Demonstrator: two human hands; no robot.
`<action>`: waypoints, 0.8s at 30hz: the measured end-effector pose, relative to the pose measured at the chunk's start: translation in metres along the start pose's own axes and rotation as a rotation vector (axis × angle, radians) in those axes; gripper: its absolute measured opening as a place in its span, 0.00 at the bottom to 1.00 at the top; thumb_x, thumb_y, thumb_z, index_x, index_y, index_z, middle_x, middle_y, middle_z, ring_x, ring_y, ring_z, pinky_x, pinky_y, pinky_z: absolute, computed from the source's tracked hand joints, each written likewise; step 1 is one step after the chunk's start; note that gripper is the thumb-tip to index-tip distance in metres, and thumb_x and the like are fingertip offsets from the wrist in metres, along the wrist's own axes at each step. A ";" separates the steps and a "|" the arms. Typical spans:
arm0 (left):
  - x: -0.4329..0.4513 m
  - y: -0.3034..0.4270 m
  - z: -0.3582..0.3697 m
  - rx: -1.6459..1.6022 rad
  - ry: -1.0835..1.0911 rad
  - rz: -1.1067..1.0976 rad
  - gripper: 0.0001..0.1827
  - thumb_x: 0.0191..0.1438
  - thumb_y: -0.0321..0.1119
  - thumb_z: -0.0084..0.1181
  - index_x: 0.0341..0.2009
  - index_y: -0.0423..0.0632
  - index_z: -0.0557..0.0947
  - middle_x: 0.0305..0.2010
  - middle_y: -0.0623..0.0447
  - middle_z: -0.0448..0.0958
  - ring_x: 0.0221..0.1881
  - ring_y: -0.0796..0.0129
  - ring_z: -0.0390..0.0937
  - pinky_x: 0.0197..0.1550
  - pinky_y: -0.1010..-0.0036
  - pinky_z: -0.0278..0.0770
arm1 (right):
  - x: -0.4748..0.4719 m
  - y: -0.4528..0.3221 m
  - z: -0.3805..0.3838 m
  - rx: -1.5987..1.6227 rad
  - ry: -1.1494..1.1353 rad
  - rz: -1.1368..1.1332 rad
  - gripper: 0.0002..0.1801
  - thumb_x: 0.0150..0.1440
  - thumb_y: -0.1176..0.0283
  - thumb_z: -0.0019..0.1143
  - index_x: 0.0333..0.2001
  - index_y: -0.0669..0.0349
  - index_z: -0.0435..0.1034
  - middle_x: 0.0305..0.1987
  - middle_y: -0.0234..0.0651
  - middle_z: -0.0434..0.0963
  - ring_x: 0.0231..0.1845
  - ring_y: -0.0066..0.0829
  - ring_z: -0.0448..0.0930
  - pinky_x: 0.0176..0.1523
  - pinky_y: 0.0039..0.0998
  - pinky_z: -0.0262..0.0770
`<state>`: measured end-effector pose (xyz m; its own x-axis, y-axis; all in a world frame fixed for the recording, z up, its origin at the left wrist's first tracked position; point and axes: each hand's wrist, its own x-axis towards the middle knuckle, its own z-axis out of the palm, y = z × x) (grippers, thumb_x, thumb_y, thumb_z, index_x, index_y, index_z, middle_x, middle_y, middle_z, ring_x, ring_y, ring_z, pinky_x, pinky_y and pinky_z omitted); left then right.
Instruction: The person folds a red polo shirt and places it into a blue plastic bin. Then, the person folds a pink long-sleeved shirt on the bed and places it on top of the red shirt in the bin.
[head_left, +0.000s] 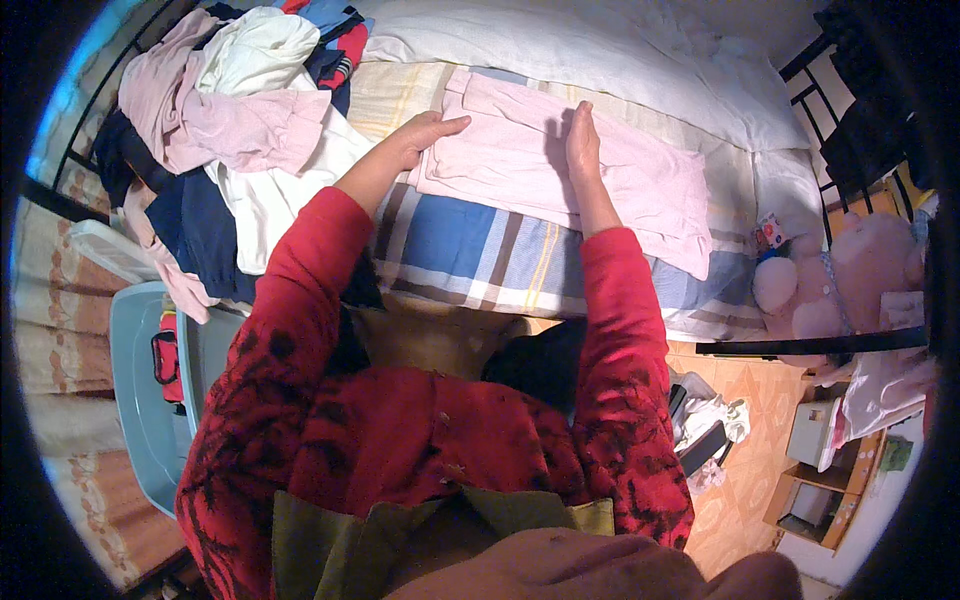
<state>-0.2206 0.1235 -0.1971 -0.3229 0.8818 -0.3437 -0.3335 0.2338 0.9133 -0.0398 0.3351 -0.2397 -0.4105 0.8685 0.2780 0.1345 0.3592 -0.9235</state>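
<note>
A pink cloth garment (510, 150), folded into a long strip, lies across the plaid bedspread (457, 232). At its left end is my left hand (431, 135), thumb stretched over the cloth and fingers at the edge; whether it pinches the fabric I cannot tell. My right hand (583, 146) stands on edge over the middle of the strip, palm facing left, fingers straight and together, casting a shadow on the cloth. Whether it touches the cloth is unclear. A heap of loose clothes lies to the left, with a pink garment (255, 127) on top and white cloth (262, 217) below.
Behind the strip lies a white quilt (600, 67). Pink plush toys (795, 289) sit at the bed's right end, near a dark metal rail (810, 345). A light blue plastic tub (146, 450) stands at the lower left. Cloths (709, 420) lie on the tiled floor at the right.
</note>
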 end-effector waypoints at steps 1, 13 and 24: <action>-0.002 0.001 0.000 -0.001 -0.008 -0.006 0.33 0.51 0.42 0.64 0.53 0.30 0.68 0.49 0.43 0.75 0.46 0.61 0.78 0.48 0.69 0.78 | -0.011 -0.001 -0.005 -0.026 -0.012 -0.036 0.39 0.65 0.46 0.22 0.61 0.73 0.56 0.67 0.55 0.57 0.70 0.46 0.56 0.70 0.33 0.49; -0.009 0.006 -0.001 0.010 -0.181 0.060 0.40 0.47 0.33 0.67 0.60 0.33 0.61 0.56 0.40 0.70 0.55 0.58 0.72 0.56 0.68 0.73 | -0.114 -0.001 -0.046 -0.287 -0.033 -0.455 0.37 0.66 0.49 0.25 0.61 0.75 0.55 0.67 0.57 0.55 0.70 0.48 0.56 0.70 0.33 0.50; 0.008 0.000 -0.006 -0.017 -0.018 0.084 0.51 0.49 0.32 0.64 0.65 0.29 0.43 0.65 0.33 0.56 0.62 0.54 0.64 0.57 0.66 0.71 | 0.012 -0.006 0.010 -0.091 0.012 -0.250 0.37 0.66 0.51 0.19 0.60 0.78 0.54 0.67 0.61 0.54 0.70 0.51 0.53 0.71 0.36 0.48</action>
<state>-0.2280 0.1278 -0.2011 -0.3342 0.9054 -0.2619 -0.3210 0.1520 0.9348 -0.0543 0.3404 -0.2338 -0.4307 0.7526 0.4982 0.1111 0.5920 -0.7983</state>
